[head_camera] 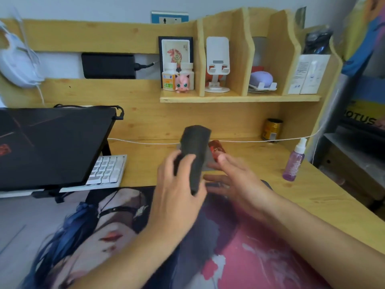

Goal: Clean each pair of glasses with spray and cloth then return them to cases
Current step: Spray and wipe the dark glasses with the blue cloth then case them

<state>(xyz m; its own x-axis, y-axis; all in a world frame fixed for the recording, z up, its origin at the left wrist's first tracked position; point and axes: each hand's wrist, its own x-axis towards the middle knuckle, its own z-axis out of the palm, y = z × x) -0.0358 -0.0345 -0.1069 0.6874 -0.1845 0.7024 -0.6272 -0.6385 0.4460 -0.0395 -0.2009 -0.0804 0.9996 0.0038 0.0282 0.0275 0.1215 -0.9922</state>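
My left hand (179, 184) grips a dark grey glasses case (195, 147) and holds it tilted upright above the desk's middle. My right hand (231, 180) is just right of it, fingers stretched out toward the case's lower end and thumb raised. A flat grey piece (206, 162), cloth or flap, shows between the case and my right thumb; motion blur hides which. A red glasses case (216, 149) lies on the desk behind my right hand. A purple spray bottle (293, 163) stands at the right of the desk. No glasses are visible.
A closed black laptop (52, 142) on a stand sits at the left above a white keyboard (108, 170). A printed desk mat (104, 226) covers the front. A yellow can (271, 130) and a white cable (239, 141) lie along the back board. The shelf (239, 98) holds small items.
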